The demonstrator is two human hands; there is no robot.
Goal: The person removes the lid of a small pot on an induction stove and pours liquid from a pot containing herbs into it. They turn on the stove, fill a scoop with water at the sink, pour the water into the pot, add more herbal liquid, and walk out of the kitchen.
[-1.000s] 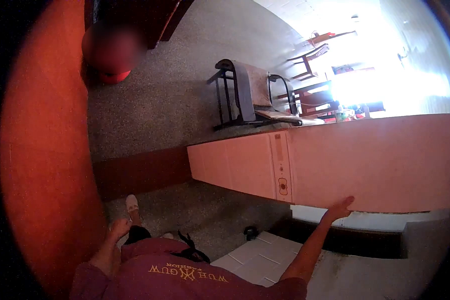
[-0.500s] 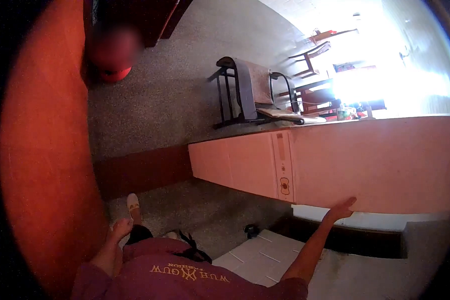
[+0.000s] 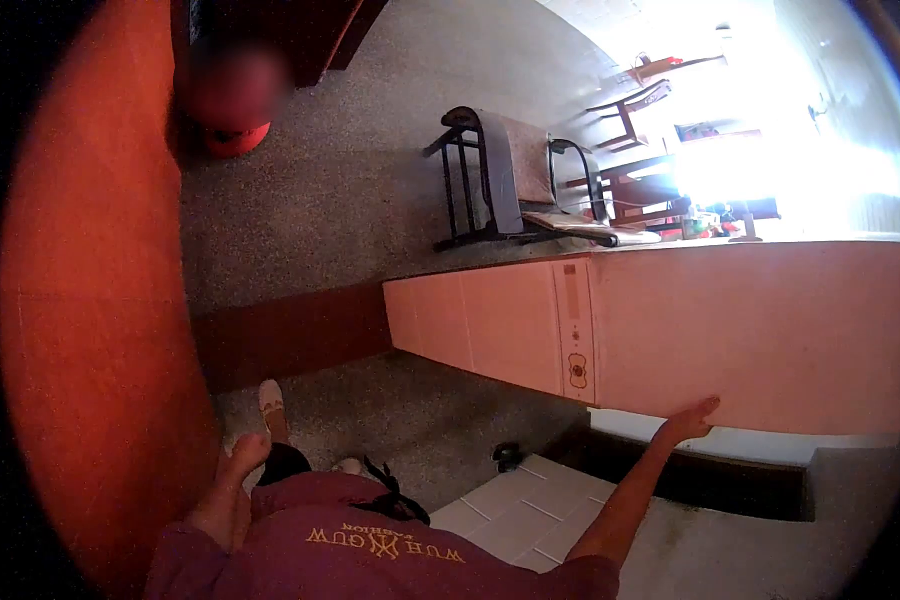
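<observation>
My left hand (image 3: 249, 453) hangs low beside the orange panel (image 3: 90, 300), its fingers curled in. Whatever it might hold is hidden. My right arm is stretched out to the right, and my right hand (image 3: 690, 420) rests against the lower edge of the pink tiled wall (image 3: 750, 340). Its fingers lie out along that edge, and nothing shows in its grasp. Below that hand are a white strip and a dark recess (image 3: 710, 480).
A metal-framed chair (image 3: 505, 180) stands beyond the pink wall, with wooden chairs (image 3: 640, 190) behind it. A red object (image 3: 237, 140) with a blurred patch is at the upper left. A dark red step (image 3: 290, 335) crosses the floor. White tiles (image 3: 520, 510) lie at the lower middle.
The view has shifted a little, so the chair and pink wall sit slightly further right. My left hand looks more tightly curled. My right hand stays at the wall's edge.
</observation>
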